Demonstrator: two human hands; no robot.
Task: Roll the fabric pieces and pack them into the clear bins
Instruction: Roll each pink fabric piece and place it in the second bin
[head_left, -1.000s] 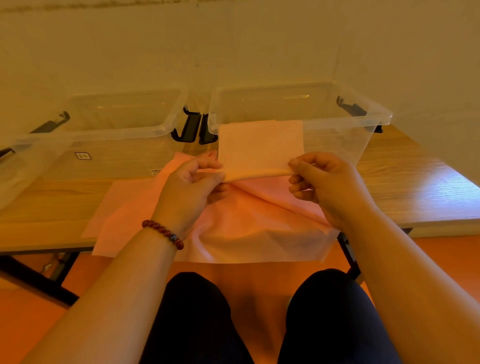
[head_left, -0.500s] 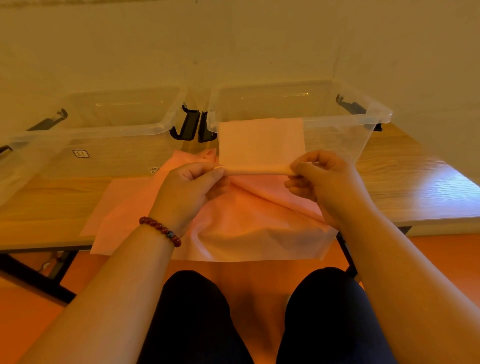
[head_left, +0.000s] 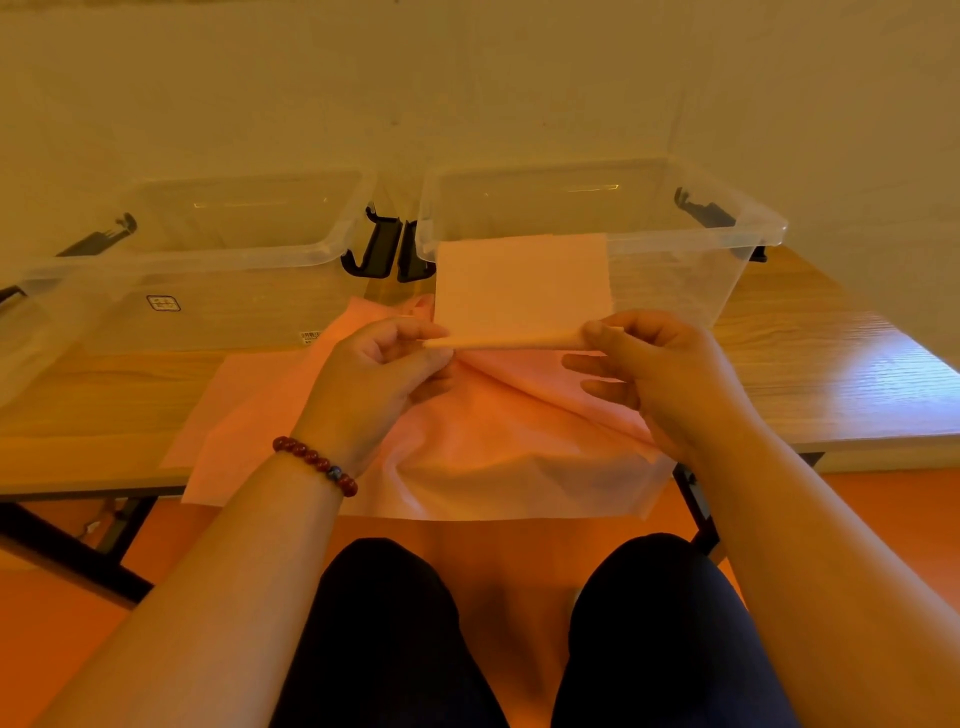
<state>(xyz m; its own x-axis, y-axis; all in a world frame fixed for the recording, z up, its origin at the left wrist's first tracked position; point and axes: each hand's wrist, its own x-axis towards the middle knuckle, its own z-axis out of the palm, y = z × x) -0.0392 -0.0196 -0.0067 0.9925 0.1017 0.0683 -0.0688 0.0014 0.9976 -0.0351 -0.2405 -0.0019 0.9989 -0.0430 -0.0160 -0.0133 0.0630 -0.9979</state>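
Pinching a fabric strip (head_left: 521, 291), both hands (head_left: 511, 364) block the right bin (head_left: 675, 270).

Fabric pieces (head_left: 467, 457) are all plain pink, no print. Clear bins (head_left: 675, 280) have black latches (head_left: 382, 249), tabletop (head_left: 810, 374) is light woodgrain, floor (head_left: 62, 623) orange, bracelet (head_left: 317, 462) dark red beads.

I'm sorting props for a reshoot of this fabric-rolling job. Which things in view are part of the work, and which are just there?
Part of the job:
- fabric strip, its near edge rolled between left hand and right hand
- pink fabric pile
- left bin, right bin

Just there:
- bead bracelet
- wooden table
- black bin latches
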